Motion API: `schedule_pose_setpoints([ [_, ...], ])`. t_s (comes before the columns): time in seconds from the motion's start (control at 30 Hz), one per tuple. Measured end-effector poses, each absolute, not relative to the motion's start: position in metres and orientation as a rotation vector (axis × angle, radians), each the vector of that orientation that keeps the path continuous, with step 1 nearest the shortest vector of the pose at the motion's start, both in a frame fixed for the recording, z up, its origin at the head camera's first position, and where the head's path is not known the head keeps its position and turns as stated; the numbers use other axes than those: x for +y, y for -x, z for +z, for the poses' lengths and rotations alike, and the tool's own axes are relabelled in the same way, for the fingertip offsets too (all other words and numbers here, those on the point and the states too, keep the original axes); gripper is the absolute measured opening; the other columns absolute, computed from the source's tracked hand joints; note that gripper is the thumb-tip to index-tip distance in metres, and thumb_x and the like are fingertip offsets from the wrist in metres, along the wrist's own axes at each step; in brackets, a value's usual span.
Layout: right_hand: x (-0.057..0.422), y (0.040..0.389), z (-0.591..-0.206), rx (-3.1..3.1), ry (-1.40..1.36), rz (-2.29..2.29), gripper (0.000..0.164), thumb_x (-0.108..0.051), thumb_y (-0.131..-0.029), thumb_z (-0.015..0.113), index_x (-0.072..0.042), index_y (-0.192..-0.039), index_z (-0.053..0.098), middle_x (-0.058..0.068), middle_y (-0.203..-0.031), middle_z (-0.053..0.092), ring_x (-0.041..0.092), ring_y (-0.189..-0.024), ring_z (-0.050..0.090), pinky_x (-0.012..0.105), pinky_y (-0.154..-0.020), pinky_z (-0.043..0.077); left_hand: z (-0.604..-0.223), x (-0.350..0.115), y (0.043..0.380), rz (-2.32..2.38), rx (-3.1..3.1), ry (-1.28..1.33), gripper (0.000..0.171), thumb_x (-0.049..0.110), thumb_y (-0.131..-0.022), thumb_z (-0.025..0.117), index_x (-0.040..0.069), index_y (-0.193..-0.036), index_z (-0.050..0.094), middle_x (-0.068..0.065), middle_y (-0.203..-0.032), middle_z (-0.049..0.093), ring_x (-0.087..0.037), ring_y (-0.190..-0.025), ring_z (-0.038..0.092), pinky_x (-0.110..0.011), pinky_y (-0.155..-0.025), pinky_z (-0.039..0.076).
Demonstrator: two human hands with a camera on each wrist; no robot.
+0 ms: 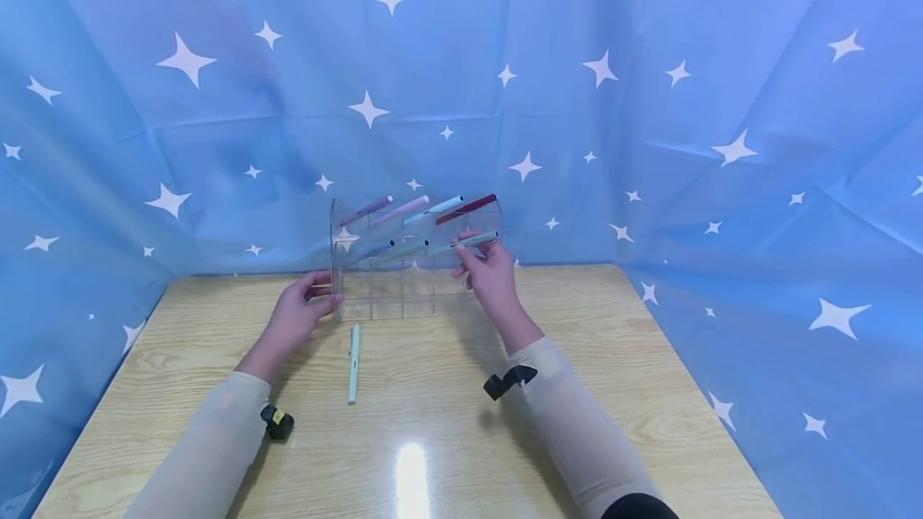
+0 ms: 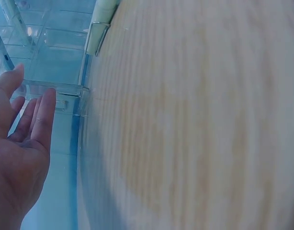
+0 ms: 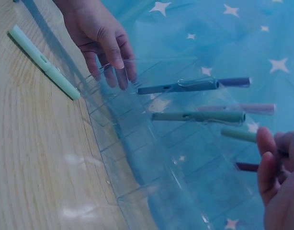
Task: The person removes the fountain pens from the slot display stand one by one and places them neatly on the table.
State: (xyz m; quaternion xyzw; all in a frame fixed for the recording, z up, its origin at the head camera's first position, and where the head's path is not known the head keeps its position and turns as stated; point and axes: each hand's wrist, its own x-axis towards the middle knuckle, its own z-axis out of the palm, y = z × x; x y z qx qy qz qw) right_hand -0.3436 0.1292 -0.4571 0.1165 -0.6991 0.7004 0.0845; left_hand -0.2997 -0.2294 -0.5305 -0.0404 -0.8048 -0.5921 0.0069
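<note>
Pale wood-grain desk (image 1: 425,367) — a rack and a pen on it.
The clear compartmented pen rack (image 1: 387,309) stands near the far edge; a mint-green capped pen (image 1: 354,364) lies just before its left part — clip end toward it.

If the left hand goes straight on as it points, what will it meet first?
Most likely the left end of the clear, compartmented plastic pen rack; I cannot tell if they already touch.

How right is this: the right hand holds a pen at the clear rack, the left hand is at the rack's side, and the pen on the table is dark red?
Only the color is wrong: the head view shows the pen on the table is pale green, not dark red. The rest stands.
</note>
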Motion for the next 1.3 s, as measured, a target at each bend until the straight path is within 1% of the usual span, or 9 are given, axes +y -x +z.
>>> schedule_pose_setpoints([
  [0.1, 0.131, 0.341, -0.457, -2.082, -0.358, 2.119, 0.023, -0.015, -0.109, 0.075, -0.005, -0.129, 0.071, 0.018, -0.146, 0.069, 0.012, -0.068, 0.071, 0.025, -0.051, 0.052, -0.53, -0.229, 0.299, -1.848, -2.523, 0.128, 0.058, 0.02, -0.109, 0.075, 0.0, -0.159, 0.052, -0.025, -0.153, 0.059, -0.042, -0.144, 0.055, -0.021, -0.094, 0.061],
  [0.2, 0.132, 0.338, -0.458, -2.088, -0.384, 2.139, 0.022, -0.013, -0.109, 0.074, -0.003, -0.128, 0.071, 0.019, -0.136, 0.075, 0.012, -0.067, 0.071, 0.025, -0.053, 0.055, -0.529, -0.229, 0.299, -1.854, -2.523, 0.127, 0.059, 0.021, -0.109, 0.075, 0.001, -0.16, 0.052, -0.025, -0.153, 0.058, -0.042, -0.145, 0.055, -0.021, -0.095, 0.061],
  [0.33, 0.132, 0.335, -0.459, -2.105, -0.426, 2.136, 0.021, -0.013, -0.109, 0.074, -0.003, -0.127, 0.072, 0.016, -0.125, 0.079, 0.013, -0.069, 0.071, 0.025, -0.056, 0.057, -0.529, -0.229, 0.299, -1.858, -2.523, 0.121, 0.06, 0.021, -0.109, 0.076, 0.001, -0.16, 0.052, -0.025, -0.153, 0.059, -0.042, -0.144, 0.055, -0.02, -0.094, 0.061],
  [0.53, 0.133, 0.33, -0.461, -2.102, -0.487, 2.133, 0.02, -0.008, -0.108, 0.074, -0.003, -0.127, 0.072, 0.013, -0.123, 0.079, 0.014, -0.078, 0.075, 0.026, -0.063, 0.062, -0.529, -0.229, 0.299, -1.857, -2.52, 0.123, 0.059, 0.021, -0.109, 0.075, 0.0, -0.16, 0.052, -0.025, -0.153, 0.059, -0.042, -0.144, 0.055, -0.02, -0.093, 0.061],
  [0.73, 0.132, 0.328, -0.464, -2.116, -0.564, 2.133, 0.021, -0.004, -0.107, 0.073, 0.003, -0.126, 0.07, 0.024, -0.125, 0.076, 0.017, -0.095, 0.075, 0.029, -0.078, 0.066, -0.529, -0.228, 0.299, -1.857, -2.511, 0.131, 0.058, 0.02, -0.109, 0.075, 0.0, -0.159, 0.052, -0.026, -0.153, 0.058, -0.042, -0.144, 0.056, -0.02, -0.094, 0.061],
  [0.93, 0.131, 0.323, -0.467, -2.197, -0.584, 2.1, 0.023, -0.005, -0.109, 0.071, 0.004, -0.13, 0.069, 0.015, -0.118, 0.076, 0.029, -0.106, 0.071, 0.032, -0.094, 0.065, -0.529, -0.228, 0.298, -1.861, -2.506, 0.128, 0.058, 0.019, -0.109, 0.075, -0.001, -0.159, 0.052, -0.026, -0.153, 0.058, -0.043, -0.143, 0.056, -0.02, -0.093, 0.061],
  [1.03, 0.13, 0.321, -0.468, -2.205, -0.605, 2.141, 0.026, -0.005, -0.11, 0.068, 0.004, -0.134, 0.065, 0.021, -0.123, 0.073, 0.025, -0.109, 0.073, 0.038, -0.102, 0.064, -0.529, -0.228, 0.298, -1.863, -2.506, 0.129, 0.058, 0.019, -0.109, 0.075, -0.001, -0.159, 0.052, -0.026, -0.153, 0.058, -0.043, -0.144, 0.055, -0.02, -0.093, 0.061],
  [1.17, 0.128, 0.318, -0.47, -2.181, -0.653, 2.228, 0.028, -0.003, -0.112, 0.064, 0.001, -0.139, 0.063, 0.034, -0.132, 0.066, 0.022, -0.115, 0.073, 0.053, -0.11, 0.059, -0.529, -0.228, 0.298, -1.869, -2.507, 0.129, 0.059, 0.021, -0.109, 0.075, 0.0, -0.159, 0.051, -0.026, -0.153, 0.058, -0.042, -0.144, 0.055, -0.021, -0.094, 0.061],
  [1.3, 0.126, 0.315, -0.473, -2.167, -0.687, 2.271, 0.032, 0.0, -0.111, 0.063, 0.002, -0.143, 0.06, 0.034, -0.128, 0.065, 0.021, -0.113, 0.072, 0.058, -0.109, 0.059, -0.53, -0.228, 0.298, -1.867, -2.511, 0.133, 0.061, 0.024, -0.109, 0.076, 0.0, -0.16, 0.051, -0.026, -0.153, 0.058, -0.042, -0.144, 0.055, -0.022, -0.095, 0.061],
])
